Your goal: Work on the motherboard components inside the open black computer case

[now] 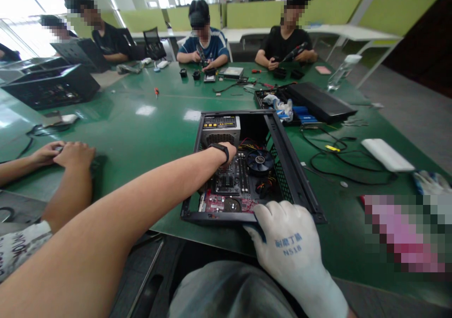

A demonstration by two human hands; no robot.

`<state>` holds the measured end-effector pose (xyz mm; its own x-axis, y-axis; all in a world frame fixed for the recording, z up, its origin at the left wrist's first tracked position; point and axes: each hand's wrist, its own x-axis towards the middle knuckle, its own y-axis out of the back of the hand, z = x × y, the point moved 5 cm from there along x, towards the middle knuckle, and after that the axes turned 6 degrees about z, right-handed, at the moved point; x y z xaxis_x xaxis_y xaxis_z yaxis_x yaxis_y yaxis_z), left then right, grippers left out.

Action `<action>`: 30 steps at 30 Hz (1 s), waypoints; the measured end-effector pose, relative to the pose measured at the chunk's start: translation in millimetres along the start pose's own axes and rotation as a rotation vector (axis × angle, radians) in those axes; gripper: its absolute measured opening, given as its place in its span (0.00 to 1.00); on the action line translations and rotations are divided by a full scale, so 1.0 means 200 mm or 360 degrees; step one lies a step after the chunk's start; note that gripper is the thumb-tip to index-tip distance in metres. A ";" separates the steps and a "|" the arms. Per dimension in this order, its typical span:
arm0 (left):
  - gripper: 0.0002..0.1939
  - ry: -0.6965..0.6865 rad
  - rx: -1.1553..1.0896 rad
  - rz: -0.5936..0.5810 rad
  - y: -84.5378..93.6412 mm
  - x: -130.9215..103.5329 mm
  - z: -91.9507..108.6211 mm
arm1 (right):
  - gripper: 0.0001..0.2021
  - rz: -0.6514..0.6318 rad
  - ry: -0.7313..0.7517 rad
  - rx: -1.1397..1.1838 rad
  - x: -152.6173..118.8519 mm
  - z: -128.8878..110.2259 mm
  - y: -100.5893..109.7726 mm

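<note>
An open black computer case (pixel 300 181) lies on the green table in front of me. Inside it are a power supply (pixel 221 125), a fan (pixel 260 161) and a red circuit board (pixel 215 202). My bare left hand (pixel 229 151), with a black band at the wrist, reaches into the case beside the power supply; its fingers are hidden. In a white glove, my right hand (pixel 287 233) has its fingers curled over the near edge of the case, close to the red board.
A co-worker's hands (pixel 72 155) rest on the table at the left. Black cables (pixel 332 167), a white box (pixel 387 155) and a clear bottle (pixel 343 73) are at the right. Across the table people handle tools; a red screwdriver (pixel 156 92) lies at the back left.
</note>
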<state>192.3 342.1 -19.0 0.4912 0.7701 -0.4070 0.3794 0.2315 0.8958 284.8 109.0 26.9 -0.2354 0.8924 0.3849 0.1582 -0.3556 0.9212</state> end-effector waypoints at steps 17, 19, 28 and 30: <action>0.32 -0.0068 0.0075 -0.0043 0.00 -0.01 0.03 | 0.09 -0.0041 -0.0002 -0.0041 0.00 0.00 0.00; 0.30 -0.0074 0.0095 -0.0052 0.00 -0.02 0.03 | 0.09 -0.0038 -0.0003 -0.0039 0.00 0.00 0.00; 0.41 -0.0076 -0.0176 0.0218 0.05 -0.06 0.04 | 0.12 -0.0068 -0.0053 -0.0053 0.00 -0.01 0.02; 0.39 -0.0093 -0.0240 0.0364 0.08 -0.09 0.02 | 0.11 -0.0060 -0.0094 -0.0055 0.01 -0.01 0.01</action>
<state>193.5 329.6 1.1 0.5966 0.7780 -0.1971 0.1348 0.1450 0.9802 283.7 109.1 29.9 -0.1834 0.9199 0.3467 0.1167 -0.3298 0.9368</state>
